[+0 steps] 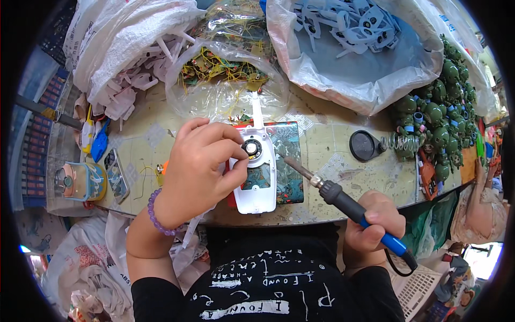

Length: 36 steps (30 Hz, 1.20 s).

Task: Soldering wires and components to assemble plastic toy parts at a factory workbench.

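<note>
A white plastic shell (pixel 256 199) with a long thin antenna-like stem lies on a flat red-edged, patterned piece (pixel 289 161). Set in the shell is a small round black speaker (pixel 251 148) with a silvery middle. My left hand (pixel 206 155), a purple bead bracelet on its wrist, is closed in a pinch at the speaker's left edge. What is between those fingertips, if anything, is hidden. My right hand (pixel 375 222) grips a soldering iron (pixel 343 201) by its black and blue handle. Its tip points up and left, just right of the shell, apart from the speaker.
Behind the shell lies a clear bag of wired circuit boards (pixel 220 70). A white sack (pixel 348 88) of pale plastic parts stands back right; white shells (pixel 126 96) spill out back left. At right are a coiled iron stand (pixel 367 145) and heaped green parts (pixel 440 118). A phone (pixel 116 174) lies left.
</note>
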Tool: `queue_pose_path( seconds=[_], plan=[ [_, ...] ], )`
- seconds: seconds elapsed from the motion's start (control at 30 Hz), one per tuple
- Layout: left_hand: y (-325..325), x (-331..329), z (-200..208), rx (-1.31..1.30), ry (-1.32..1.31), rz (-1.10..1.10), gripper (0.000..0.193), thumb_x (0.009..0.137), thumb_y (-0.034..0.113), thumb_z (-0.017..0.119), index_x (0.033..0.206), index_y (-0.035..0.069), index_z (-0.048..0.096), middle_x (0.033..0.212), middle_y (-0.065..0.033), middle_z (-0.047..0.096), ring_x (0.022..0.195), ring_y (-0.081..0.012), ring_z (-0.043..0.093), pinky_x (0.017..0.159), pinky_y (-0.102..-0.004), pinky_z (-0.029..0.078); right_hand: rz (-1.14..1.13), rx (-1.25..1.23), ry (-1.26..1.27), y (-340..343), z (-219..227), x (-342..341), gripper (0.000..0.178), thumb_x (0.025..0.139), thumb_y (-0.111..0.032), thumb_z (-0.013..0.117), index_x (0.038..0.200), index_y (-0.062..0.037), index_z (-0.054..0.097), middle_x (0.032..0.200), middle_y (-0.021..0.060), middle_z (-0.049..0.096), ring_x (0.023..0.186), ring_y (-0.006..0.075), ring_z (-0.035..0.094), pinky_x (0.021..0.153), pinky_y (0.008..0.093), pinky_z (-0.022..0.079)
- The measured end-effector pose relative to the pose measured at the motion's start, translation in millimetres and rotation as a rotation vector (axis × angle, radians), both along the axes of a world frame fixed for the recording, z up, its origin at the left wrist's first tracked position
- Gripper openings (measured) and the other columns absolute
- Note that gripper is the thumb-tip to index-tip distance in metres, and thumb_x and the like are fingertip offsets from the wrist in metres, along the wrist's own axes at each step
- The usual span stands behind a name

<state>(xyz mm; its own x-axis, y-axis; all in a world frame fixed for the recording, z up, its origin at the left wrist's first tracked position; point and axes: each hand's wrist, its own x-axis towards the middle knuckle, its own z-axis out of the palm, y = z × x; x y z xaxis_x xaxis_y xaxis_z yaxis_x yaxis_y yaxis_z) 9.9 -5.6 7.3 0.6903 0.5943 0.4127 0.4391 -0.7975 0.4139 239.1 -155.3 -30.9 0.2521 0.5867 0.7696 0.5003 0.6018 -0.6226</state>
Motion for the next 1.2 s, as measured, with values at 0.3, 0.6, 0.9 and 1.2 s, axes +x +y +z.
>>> queue_pose_path(
  seconds=[0.3,0.6,0.9,1.2],
  plan=[
    [-3,4,-2,-0.036,0.023,0.005,0.007,0.069,0.006,0.068,0.071,0.008,0.062,0.09,-0.0022,0.069,0.084,-0.0199,0.064,0.093,-0.0443,0.039,0.125,0.01,-0.147,12,8,-11,0.03,0.094,-0.037,0.057,0.091,-0.0079,0.051,0.058,0.0022,0.049,0.041,0.0159,0.044,0.039,0.0287,0.035],
    [-4,4,-7,-0.01,0.022,0.013,0.008,0.069,0.006,0.068,0.071,0.008,0.062,0.09,-0.0009,0.068,0.085,-0.0194,0.063,0.092,-0.045,0.039,0.158,0.016,-0.187,19,8,-14,0.027,0.094,-0.034,0.057,0.094,-0.0072,0.053,0.058,0.0013,0.049,0.04,0.0148,0.044,0.038,0.0285,0.034],
    [-5,4,-7,0.006,0.023,0.003,0.008,0.067,0.006,0.069,0.07,0.009,0.061,0.09,-0.0003,0.067,0.084,-0.019,0.062,0.092,-0.0446,0.04,0.221,-0.058,-0.256,19,30,-10,0.026,0.092,-0.033,0.061,0.09,-0.0067,0.057,0.06,0.0026,0.052,0.045,0.0183,0.049,0.043,0.0312,0.038],
    [-6,4,-5,0.005,0.02,0.005,0.008,0.067,0.006,0.069,0.07,0.009,0.062,0.091,-0.0006,0.068,0.084,-0.0185,0.063,0.092,-0.0445,0.039,0.222,-0.14,-0.26,33,50,-5,0.021,0.086,-0.028,0.067,0.079,-0.0089,0.062,0.057,0.002,0.054,0.048,0.0205,0.053,0.049,0.0319,0.042]
  ],
)
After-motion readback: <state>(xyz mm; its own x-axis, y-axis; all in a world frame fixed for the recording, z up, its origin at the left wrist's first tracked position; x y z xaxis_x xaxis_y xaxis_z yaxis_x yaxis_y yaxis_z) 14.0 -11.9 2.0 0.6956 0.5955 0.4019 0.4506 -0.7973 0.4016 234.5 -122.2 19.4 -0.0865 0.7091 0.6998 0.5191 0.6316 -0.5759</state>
